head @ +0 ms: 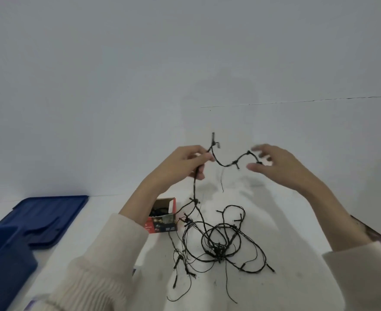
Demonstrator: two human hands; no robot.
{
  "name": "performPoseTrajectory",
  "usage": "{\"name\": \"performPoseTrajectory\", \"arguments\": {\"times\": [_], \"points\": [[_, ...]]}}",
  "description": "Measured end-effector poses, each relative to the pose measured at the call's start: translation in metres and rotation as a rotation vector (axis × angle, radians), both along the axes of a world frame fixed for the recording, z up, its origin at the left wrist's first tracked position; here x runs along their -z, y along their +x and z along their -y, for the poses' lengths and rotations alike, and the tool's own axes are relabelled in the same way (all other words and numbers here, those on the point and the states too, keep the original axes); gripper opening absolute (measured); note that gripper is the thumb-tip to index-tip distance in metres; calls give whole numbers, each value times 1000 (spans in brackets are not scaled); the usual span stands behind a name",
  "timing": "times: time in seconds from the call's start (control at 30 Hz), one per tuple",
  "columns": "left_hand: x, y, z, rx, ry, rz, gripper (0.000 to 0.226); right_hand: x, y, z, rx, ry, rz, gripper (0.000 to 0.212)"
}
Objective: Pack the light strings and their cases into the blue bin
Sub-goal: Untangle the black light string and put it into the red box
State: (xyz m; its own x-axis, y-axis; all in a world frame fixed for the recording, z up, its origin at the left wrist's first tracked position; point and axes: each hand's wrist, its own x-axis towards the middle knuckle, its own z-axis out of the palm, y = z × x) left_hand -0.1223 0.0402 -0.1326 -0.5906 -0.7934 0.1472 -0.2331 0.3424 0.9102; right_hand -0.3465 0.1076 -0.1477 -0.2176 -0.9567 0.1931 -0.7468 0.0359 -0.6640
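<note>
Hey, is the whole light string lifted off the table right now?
No, the left hand holds up only one end of the light string, while most of it lies tangled on the table.

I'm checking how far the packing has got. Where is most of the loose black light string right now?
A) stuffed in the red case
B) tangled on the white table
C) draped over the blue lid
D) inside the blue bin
B: the light string lies tangled on the table, with one end lifted by the left hand; the blue bin sits apart at the left.
</note>
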Motion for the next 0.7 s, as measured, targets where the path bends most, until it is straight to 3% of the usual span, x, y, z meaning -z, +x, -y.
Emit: {"name": "performPoseTrajectory", "arguments": {"times": [0.1, 0.17, 0.27, 0.33, 0.43, 0.5, 0.6, 0.7], "points": [[-14, -23, -9, 94, -164, 117, 21, -20, 26, -2, -297, 28, 230, 70], [-16, -32, -9, 90, -221, 98, 20, -27, 34, 1, -396, 52, 391, 63], [-8, -30, -5, -8, -152, -58, 18, -30, 30, 6, -316, 24, 549, 24], [11, -26, -3, 4, -24, -98, 20, -26, 25, 8, -255, 4, 565, 14], [61, -20, -5, 57, 37, 285, 43, -24, 22, 8, -200, -49, 661, 11], [93, -15, -7, 64, -35, 548, 48, -24, 19, 7, -158, -77, 708, 12], [110, -10, -1, -84, -120, 516, 22, -23, 12, 8, -64, -121, 665, 13], [93, -8, 2, -184, -236, 454, 24, -19, 4, 13, 48, -177, 569, 15]]}}
